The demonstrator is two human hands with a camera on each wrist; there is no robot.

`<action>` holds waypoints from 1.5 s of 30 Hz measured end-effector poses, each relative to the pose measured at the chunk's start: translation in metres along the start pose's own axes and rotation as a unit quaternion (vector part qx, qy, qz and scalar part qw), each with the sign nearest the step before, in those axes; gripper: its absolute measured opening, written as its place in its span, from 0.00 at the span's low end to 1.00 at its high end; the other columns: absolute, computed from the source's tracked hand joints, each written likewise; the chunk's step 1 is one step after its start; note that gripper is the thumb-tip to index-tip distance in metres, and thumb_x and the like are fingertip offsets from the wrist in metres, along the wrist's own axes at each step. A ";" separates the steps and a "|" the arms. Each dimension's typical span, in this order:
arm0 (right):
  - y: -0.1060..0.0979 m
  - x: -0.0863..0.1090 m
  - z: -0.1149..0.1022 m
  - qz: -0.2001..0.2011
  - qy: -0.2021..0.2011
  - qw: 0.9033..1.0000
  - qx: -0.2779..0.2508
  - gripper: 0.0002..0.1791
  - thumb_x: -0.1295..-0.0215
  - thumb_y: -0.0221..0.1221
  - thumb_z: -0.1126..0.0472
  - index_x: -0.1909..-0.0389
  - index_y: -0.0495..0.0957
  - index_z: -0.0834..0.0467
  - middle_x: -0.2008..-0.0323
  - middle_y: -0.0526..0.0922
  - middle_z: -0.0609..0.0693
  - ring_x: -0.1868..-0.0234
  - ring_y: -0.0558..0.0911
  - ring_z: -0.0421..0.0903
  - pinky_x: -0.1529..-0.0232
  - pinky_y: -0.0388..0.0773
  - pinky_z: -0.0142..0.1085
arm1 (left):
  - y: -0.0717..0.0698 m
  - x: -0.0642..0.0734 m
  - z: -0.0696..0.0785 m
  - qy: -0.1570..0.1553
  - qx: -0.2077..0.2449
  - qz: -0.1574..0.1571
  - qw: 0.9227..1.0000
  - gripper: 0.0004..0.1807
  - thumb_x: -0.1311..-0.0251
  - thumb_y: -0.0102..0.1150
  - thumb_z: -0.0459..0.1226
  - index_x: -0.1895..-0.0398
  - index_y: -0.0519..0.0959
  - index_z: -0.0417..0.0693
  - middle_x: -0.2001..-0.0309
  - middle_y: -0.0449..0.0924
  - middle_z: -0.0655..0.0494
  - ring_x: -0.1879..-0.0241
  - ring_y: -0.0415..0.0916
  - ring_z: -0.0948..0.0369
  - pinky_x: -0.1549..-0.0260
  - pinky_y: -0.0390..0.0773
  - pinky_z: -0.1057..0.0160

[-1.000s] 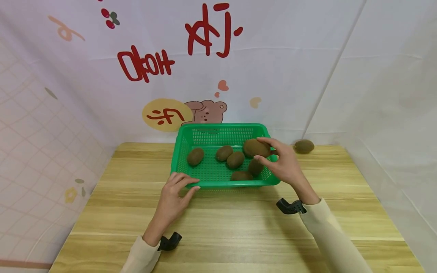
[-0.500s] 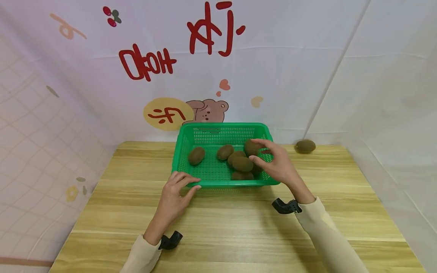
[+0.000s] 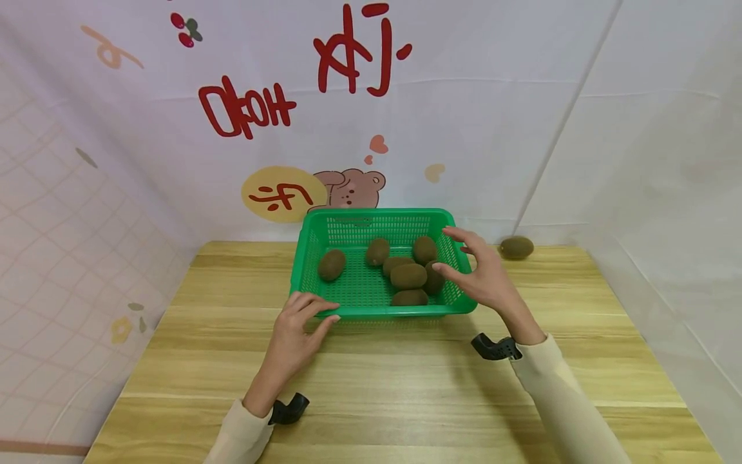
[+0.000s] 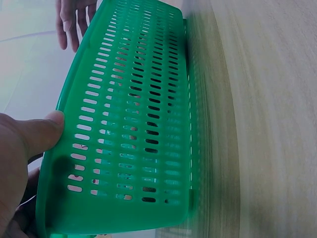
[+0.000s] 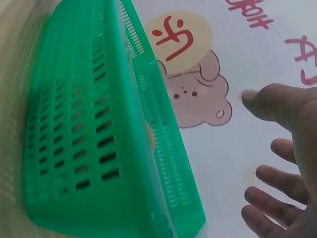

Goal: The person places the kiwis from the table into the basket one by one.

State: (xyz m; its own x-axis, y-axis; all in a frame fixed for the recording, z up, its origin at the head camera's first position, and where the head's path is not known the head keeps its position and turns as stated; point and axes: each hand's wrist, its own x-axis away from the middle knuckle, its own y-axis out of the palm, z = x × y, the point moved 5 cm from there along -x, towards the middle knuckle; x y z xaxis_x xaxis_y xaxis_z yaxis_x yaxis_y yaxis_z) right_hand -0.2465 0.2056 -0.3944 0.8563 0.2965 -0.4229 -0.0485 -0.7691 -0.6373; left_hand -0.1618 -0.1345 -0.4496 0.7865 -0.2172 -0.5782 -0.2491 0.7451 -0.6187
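A green plastic basket (image 3: 359, 311) stands at the back of the table with several brown kiwis inside. One kiwi (image 3: 332, 265) lies alone at its left end. The others bunch toward the right, where one kiwi (image 3: 408, 276) rests on top of its neighbours. My left hand (image 3: 298, 332) pinches the basket's front rim near the left corner; the left wrist view shows the thumb (image 4: 42, 131) on the outer wall at the rim. Over the basket's right side hovers my right hand (image 3: 481, 274), thumb and fingers spread apart, holding nothing.
Another kiwi (image 3: 516, 247) lies on the table (image 3: 371, 399) at the back right, outside the basket. A printed white cloth (image 3: 493, 116) hangs behind the table, close to the basket's far side. Each wrist wears a black camera mount (image 3: 495, 348).
My right hand has let go of a kiwi, which dropped onto the others, and has drawn back to the right with fingers wider. A kiwi near the back middle has shifted. The left hand stays put.
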 end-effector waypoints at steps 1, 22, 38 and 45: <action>-0.002 0.000 0.001 0.003 0.000 1.000 0.007 0.38 0.38 0.73 0.58 0.27 0.70 0.53 0.29 0.73 0.56 0.29 0.72 0.58 0.34 0.74 0.57 | 0.000 0.000 0.000 0.000 0.000 0.000 1.000 0.10 0.40 0.74 0.38 0.55 0.89 0.53 0.59 0.85 0.60 0.57 0.73 0.61 0.57 0.77 0.61; -0.030 0.006 0.056 -0.013 0.108 0.993 0.051 0.55 0.41 0.74 0.47 0.18 0.54 0.51 0.17 0.50 0.54 0.18 0.50 0.64 0.28 0.53 0.72 | -0.002 -0.001 0.001 0.002 0.002 0.003 1.000 0.10 0.40 0.74 0.38 0.56 0.89 0.52 0.59 0.85 0.59 0.57 0.73 0.61 0.57 0.77 0.62; -0.044 0.018 0.108 0.005 0.157 0.986 0.057 0.58 0.40 0.73 0.48 0.17 0.47 0.53 0.18 0.48 0.62 0.20 0.49 0.69 0.29 0.52 0.75 | 0.000 0.000 0.000 0.004 -0.001 0.004 1.000 0.10 0.41 0.74 0.38 0.56 0.89 0.53 0.59 0.85 0.59 0.57 0.74 0.60 0.57 0.76 0.62; -0.053 0.020 0.133 0.006 0.171 0.983 0.069 0.58 0.38 0.72 0.49 0.17 0.46 0.59 0.19 0.48 0.68 0.21 0.49 0.73 0.29 0.51 0.74 | -0.001 0.000 0.000 0.004 0.002 0.005 1.000 0.10 0.40 0.74 0.38 0.56 0.89 0.52 0.59 0.85 0.59 0.57 0.74 0.60 0.57 0.76 0.62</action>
State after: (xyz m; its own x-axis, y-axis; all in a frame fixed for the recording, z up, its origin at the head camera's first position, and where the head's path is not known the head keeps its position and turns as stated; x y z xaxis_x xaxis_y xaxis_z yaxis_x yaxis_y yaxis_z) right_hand -0.2956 0.3278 -0.4544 0.9768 0.0614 -0.2052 -0.1093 -0.6809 -0.7241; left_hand -0.1617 -0.1351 -0.4486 0.7799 -0.2144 -0.5881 -0.2550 0.7492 -0.6113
